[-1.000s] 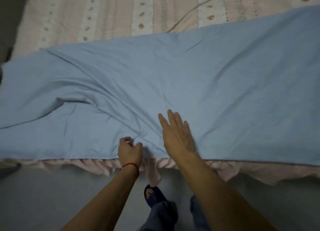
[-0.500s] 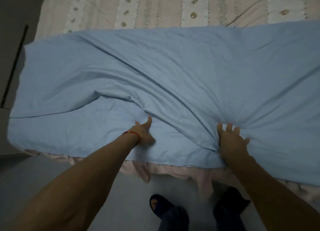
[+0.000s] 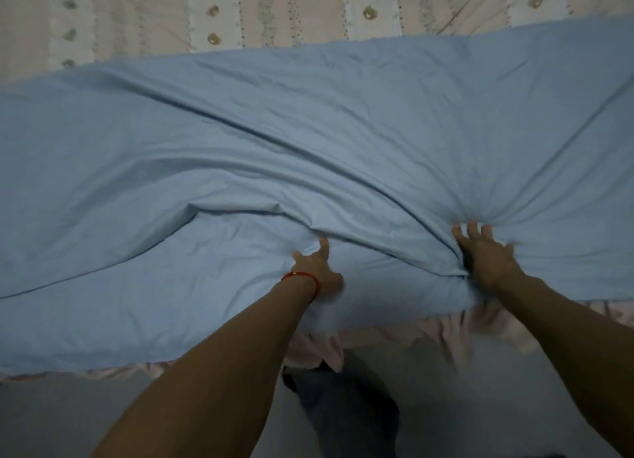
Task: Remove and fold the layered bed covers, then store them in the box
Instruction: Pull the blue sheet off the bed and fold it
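- Left hand point(image 3: 317, 268), fingers straight, presses on the blue cover point(image 3: 240, 141).
- Right hand point(image 3: 487, 255) grips bunched blue cover, folds radiating.
- Pink patterned bedspread point(image 3: 274, 14) lies beneath.

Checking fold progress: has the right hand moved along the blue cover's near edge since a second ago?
Yes. The right hand has moved rightward along the blue cover, away from the left hand, and now bunches the fabric instead of lying flat.
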The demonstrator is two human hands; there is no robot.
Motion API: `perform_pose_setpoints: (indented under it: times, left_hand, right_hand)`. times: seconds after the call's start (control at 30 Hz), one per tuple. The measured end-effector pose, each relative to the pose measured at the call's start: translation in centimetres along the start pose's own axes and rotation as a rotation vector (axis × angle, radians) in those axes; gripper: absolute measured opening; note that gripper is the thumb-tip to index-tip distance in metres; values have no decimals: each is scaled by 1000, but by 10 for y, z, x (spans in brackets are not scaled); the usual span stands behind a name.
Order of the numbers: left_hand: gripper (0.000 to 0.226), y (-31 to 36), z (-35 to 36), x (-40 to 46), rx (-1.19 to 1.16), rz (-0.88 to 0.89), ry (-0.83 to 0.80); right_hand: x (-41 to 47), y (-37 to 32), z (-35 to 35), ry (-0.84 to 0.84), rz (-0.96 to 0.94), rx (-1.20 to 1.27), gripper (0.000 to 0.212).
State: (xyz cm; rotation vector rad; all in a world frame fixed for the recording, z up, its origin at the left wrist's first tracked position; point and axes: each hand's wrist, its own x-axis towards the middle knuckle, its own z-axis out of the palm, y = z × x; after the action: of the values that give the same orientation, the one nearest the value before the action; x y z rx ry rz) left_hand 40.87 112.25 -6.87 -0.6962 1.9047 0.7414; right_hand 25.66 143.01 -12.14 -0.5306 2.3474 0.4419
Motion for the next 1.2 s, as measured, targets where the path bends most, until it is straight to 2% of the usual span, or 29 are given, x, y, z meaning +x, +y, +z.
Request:
perform_pose_setpoints:
  times: [0.13, 0.2, 0.23, 0.27, 0.33, 0.37, 0.4, 0.43, 0.47, 0.5, 0.53, 0.57, 0.67, 0.77, 0.83, 0.9, 0.97, 1.07, 1.2]
  left_hand:
    - [101, -17, -12, -4, -190, 84, -11]
    - [90, -35, -20, -21, -398, 153, -15]
    - [82, -50, -25, -31, -547, 170, 0]
    - [71, -68, -31, -38, -749, 162, 25]
    - [37, -113, -52, -45, -1276, 49, 122]
    - [18, -140, -64, -45, -1519, -16, 180]
    - [12, -166, -78, -41, -1719, -40, 224]
    - [19, -186, -94, -35, -1873, -34, 266]
    - [27, -203, -111, -29, -1984, -18, 308]
    - [38, -218, -127, -22, -2057, -19, 357]
    - [46, -230, -141, -16, -2101, -35, 402]
    - [46, -240, -151, -9, -2123, -55, 440]
    - [34, -258, -154, 3, -2144, -101, 452]
    - [25, -279, -130, -12, -2041, -109, 425]
    - [10, -299, -114, -32, -1984, -139, 425]
    - [6, -319, -101, -49, -1965, -133, 382]
    - [13, -336, -91, -60, -1943, -121, 346]
    - [38, -356, -82, -70, -1949, -116, 318]
    - [46, -371, -76, -71, -2054, -119, 335]
  right_hand:
    - [-6, -4, -11, -54, 50, 65, 74]
    - [-16, -17, -43, -80, 150, 190, 56]
    - [-25, -31, -59, -38, 212, 261, 44]
    - [-36, -49, -78, 77, 250, 343, 34]
    - [-64, -118, -114, 401, 207, 667, 19]
    - [-81, -161, -126, 447, 139, 884, 14]
    - [-93, -206, -129, 320, 63, 1152, 12]
    - [-100, -246, -128, 65, 15, 1435, 15]
    - [-98, -278, -125, -201, 36, 1683, 17]
    - [-92, -301, -123, -389, 116, 1900, 15]
    - [-84, -315, -119, -448, 210, 2088, 16]
    - [-74, -323, -113, -386, 281, 2237, 18]
    - [-59, -324, -98, -49, 328, 2592, 20]
    - [-66, -322, -92, 109, 338, 2747, 19]
    - [-80, -325, -87, 155, 387, 2787, 7]
    - [-93, -324, -81, 200, 407, 2787, 9]
    - [-105, -324, -73, 219, 423, 2725, 7]
    - [-120, -325, -64, 320, 568, 2745, 39]
    - [-146, -337, -49, 551, 794, 2534, 32]
